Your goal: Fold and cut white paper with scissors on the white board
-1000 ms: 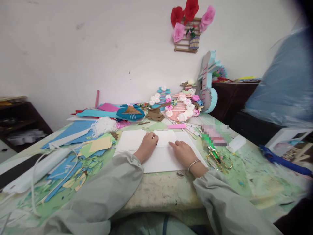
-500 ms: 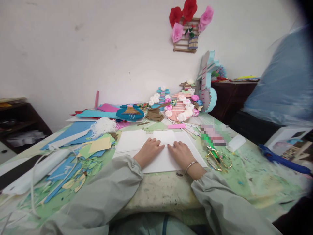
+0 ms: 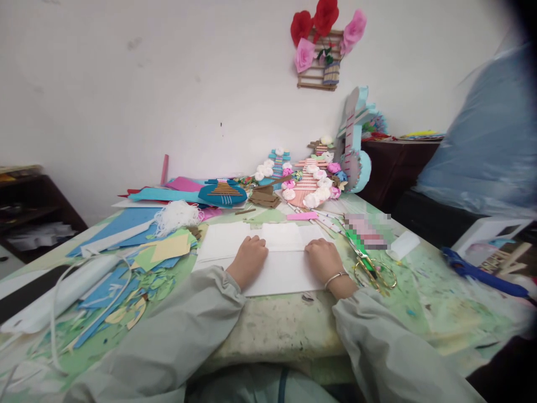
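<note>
A large white sheet of paper [image 3: 277, 275] lies flat before me, with a band along its far side that looks folded over. A smaller white piece [image 3: 282, 235] rests at the middle of that band. On the left part of the fold line, my left hand [image 3: 248, 258] presses down with curled fingers. My right hand [image 3: 325, 260], a bracelet at its wrist, presses the right part of the same line, fingers bent and close together. Both hands grip the paper there; their fingertips and thumbs are partly hidden.
Gold-handled scissors [image 3: 375, 274] lie right of the paper, near a white roll [image 3: 403, 246] and a blue-handled tool [image 3: 482, 271]. Paper scraps [image 3: 155, 280], white yarn [image 3: 178, 217] and a white power strip [image 3: 62, 296] are at left. Flower-covered crafts [image 3: 310, 179] stand at the back.
My hands have slid apart from the middle along the fold line, the left one leftward and the right one rightward. The paper stays in place.
</note>
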### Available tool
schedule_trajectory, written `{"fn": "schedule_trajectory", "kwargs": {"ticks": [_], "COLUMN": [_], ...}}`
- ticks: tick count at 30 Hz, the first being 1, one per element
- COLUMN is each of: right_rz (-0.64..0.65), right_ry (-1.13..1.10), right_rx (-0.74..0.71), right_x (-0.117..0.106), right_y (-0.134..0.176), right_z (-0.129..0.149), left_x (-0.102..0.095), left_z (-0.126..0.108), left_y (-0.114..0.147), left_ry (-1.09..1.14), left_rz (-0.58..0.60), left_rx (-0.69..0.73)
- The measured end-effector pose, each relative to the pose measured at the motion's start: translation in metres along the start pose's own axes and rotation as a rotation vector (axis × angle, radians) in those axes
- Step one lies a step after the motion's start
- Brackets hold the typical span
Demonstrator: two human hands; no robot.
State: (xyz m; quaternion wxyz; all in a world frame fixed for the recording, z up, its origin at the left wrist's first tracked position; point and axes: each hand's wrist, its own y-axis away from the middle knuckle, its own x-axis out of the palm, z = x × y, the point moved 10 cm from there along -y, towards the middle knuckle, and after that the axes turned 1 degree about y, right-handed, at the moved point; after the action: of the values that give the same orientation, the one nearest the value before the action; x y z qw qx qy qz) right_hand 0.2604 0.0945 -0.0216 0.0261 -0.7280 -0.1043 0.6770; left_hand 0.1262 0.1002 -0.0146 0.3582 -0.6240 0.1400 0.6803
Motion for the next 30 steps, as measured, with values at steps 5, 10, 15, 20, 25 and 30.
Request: {"fn": "schedule_trajectory", "kwargs": {"ticks": [5,10,15,20,25,30], "right_rz": [-0.056,-0.248,-0.229,-0.098,-0.071,-0.037], "right_ry": [-0.035,-0.166,-0.27,-0.227,-0.156,-0.091], "right_rx": [0.07,0.017,-0.17,-0.21,-0.192,-0.202], "right_x": [-0.001,-0.016,-0.011,0.004,0.005,0.003], "right_y": [-0.002,0.0,-0.002,-0.005,-0.003,-0.002], "right_z": [-0.016,-0.01,0.014,0.023,0.024,0.031], "left_x": [-0.002,0.0,0.002,-0.002,-0.004,0.008], "left_z": [0.005,0.007,0.004,0.004,0.002,-0.005], "left_y": [0.003,0.004,0.004,0.005,0.005,0.004], "left_ry": [0.039,0.155,0.195,0.166,0.127,0.091], "left_rz": [-0.08,-0.126,-0.154,-0.144,-0.143,-0.082], "left_rx": [-0.01,0.008,0.066,0.097,0.08,0.106]}}
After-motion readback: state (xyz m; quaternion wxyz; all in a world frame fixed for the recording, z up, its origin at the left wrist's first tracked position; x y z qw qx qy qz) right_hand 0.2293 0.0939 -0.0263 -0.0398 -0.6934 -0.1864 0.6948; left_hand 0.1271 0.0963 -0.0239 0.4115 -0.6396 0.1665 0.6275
